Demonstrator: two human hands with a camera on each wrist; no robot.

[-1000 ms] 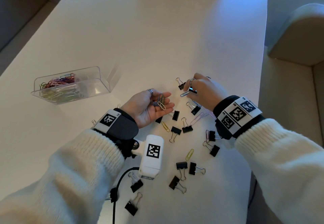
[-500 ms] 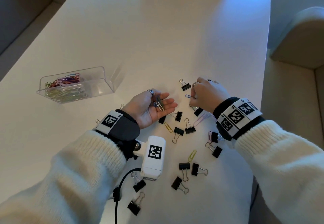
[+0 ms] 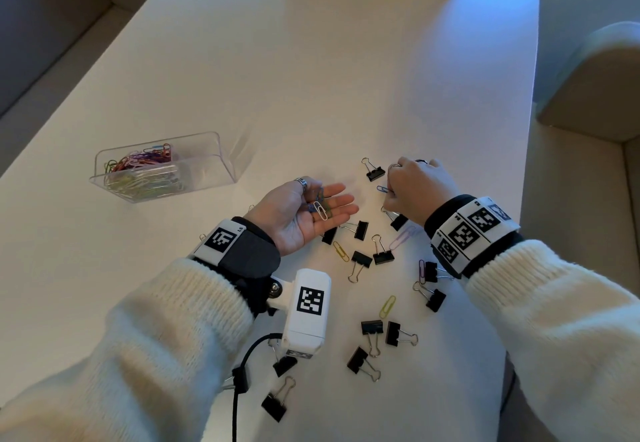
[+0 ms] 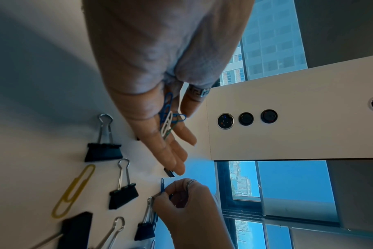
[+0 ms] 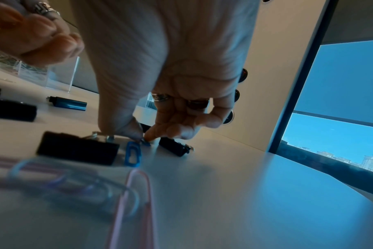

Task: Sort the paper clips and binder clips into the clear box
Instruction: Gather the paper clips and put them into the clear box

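My left hand (image 3: 311, 213) lies palm up and open just above the table, with several paper clips (image 3: 320, 208), blue and white (image 4: 167, 121), resting on its fingers. Just right of it, my right hand (image 3: 391, 192) is at the table top, its thumb and forefinger pinching a blue paper clip (image 3: 382, 189) that sticks out to the left (image 4: 162, 186). The clear box (image 3: 221, 164) stands at the left, with coloured paper clips (image 3: 145, 171) in its left half. Black binder clips (image 3: 375, 173) (image 3: 382, 256) lie scattered around and below both hands.
Loose yellow paper clips (image 3: 341, 251) (image 3: 387, 306) and purple ones (image 3: 401, 237) (image 3: 421, 270) lie among the binder clips. A white camera unit (image 3: 308, 306) with a black cable hangs below my left wrist. The table's right edge (image 3: 526, 164) borders a cushioned seat (image 3: 588, 78).
My right hand's fingers have closed from lying over the blue paper clip to pinching it, and the hand has shifted slightly. My left hand stays palm up with its clips.
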